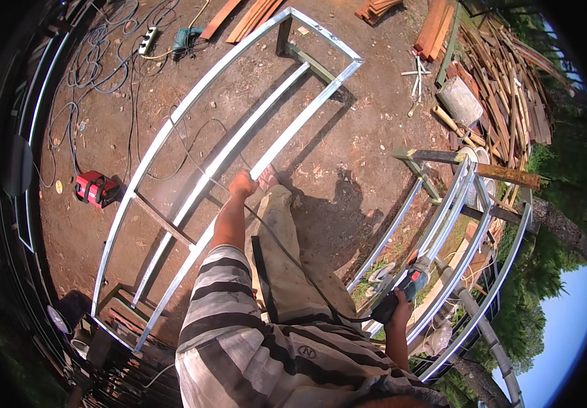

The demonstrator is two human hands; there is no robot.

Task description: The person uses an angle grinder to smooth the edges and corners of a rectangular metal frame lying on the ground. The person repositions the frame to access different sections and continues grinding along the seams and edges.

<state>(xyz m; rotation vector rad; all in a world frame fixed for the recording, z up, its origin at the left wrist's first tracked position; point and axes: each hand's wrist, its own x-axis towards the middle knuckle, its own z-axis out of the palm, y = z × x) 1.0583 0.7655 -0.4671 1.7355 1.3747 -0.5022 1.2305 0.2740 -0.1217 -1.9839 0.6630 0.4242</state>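
Observation:
My right hand [401, 310] is wrapped round the dark body of an angle grinder [413, 280], held at my right side in front of a stack of metal rails. The grinder's black power cable [295, 258] runs across my legs and on over the frame to the left. My left arm reaches forward, and the left hand [242, 185] is closed on the near rail of a long silvery metal frame [300, 131]. Its fingertips are partly hidden. Wooden crosspieces [164, 219] and supports at both ends sit under or between the frame's rails.
More metal frames [504, 268] rest on trestles at my right. A red tool bag [96, 188], coiled cables [106, 61], a power strip [147, 41] and a teal power tool [186, 42] lie on the dirt. Planks [434, 27] and a scrap wood pile [511, 88] are at the back.

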